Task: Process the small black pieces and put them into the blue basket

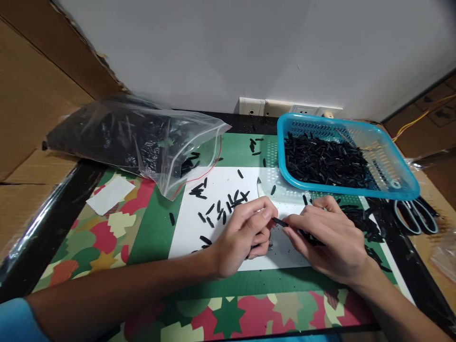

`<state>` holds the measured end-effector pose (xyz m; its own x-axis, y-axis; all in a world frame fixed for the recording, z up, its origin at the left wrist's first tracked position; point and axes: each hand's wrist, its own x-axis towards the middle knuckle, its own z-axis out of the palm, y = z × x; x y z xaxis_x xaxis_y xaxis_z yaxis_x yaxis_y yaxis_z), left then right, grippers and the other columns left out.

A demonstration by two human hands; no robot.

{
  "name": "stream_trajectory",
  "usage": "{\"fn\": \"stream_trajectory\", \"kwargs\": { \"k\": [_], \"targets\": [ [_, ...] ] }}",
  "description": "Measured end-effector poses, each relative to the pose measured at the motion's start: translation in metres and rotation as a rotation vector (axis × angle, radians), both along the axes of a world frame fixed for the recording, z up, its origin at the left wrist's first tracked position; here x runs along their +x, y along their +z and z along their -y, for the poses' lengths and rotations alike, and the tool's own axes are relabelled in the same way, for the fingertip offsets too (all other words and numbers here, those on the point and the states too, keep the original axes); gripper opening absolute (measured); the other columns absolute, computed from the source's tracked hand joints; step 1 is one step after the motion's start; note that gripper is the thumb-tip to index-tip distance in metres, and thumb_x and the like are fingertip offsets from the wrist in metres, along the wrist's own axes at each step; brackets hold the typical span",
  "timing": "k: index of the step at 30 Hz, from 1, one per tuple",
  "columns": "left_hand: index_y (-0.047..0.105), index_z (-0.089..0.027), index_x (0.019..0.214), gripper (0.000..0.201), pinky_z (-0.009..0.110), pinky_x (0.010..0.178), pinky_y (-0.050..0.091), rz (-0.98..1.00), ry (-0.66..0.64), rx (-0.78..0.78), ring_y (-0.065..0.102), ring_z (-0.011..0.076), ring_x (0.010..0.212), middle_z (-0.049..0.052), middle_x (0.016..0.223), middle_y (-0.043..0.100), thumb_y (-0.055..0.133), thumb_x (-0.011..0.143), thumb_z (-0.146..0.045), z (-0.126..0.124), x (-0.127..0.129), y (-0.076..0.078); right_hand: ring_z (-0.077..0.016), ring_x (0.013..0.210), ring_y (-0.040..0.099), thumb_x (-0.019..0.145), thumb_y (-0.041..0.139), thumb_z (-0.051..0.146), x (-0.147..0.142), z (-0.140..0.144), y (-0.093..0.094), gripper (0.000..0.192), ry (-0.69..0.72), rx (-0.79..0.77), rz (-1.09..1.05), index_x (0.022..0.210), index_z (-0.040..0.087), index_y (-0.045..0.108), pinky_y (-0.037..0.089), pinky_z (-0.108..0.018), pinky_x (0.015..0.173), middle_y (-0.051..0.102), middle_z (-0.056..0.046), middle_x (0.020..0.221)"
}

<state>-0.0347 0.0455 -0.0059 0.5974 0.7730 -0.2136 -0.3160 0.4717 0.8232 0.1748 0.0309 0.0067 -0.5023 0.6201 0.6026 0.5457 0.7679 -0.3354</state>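
Observation:
A small, slim black piece [280, 222] spans the gap between my hands over a white sheet of paper [249, 178]. My right hand [329, 237] pinches one end between thumb and forefinger. At the other end are the thumb and forefinger of my left hand [245, 235], closed, with the remaining fingers curled under. Behind the left hand rises a slim white tool with a dark pointed tip [260, 188]; whether the hand touches it is hidden. Similar black pieces [219, 209] lie scattered on the paper, and a denser pile [359, 221] sits beside my right hand.
A blue plastic basket [342, 190] full of black pieces stands at back right. Scissors [415, 216] lie right of it. A clear zip bag [142, 137] of dark pieces lies at back left, near a white scrap [110, 195]. Wall sockets [280, 108] line the wall.

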Motion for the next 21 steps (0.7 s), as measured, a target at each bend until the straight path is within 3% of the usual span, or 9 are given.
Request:
{"fn": "stream_trajectory", "kwargs": {
  "k": [11,21],
  "targets": [
    [0.046,-0.022,0.088,0.033,0.013,0.042,0.020,0.071,-0.013,0.057,0.018,0.0041,0.047,-0.012,0.061,0.025,0.060,0.108,-0.045,0.0026,0.0015,-0.0070,-0.0131,0.059,0.052,0.104,0.062,0.007,0.0016,-0.0014,-0.0043,0.009,-0.033,0.030,0.038,0.104,0.010,0.071,0.039,-0.036,0.074,0.064,0.000,0.069],
    [0.049,-0.020,0.085,0.037,0.014,0.042,0.023,0.062,0.030,0.026,0.022,0.0041,0.049,-0.010,0.063,0.033,0.062,0.106,-0.048,0.0031,0.0035,-0.0042,-0.0125,0.058,0.051,0.103,0.060,0.005,0.0015,-0.0010,-0.0014,0.012,-0.021,-0.039,-0.005,0.106,0.014,0.068,0.039,-0.036,0.074,0.064,0.001,0.070]
  ]
}}
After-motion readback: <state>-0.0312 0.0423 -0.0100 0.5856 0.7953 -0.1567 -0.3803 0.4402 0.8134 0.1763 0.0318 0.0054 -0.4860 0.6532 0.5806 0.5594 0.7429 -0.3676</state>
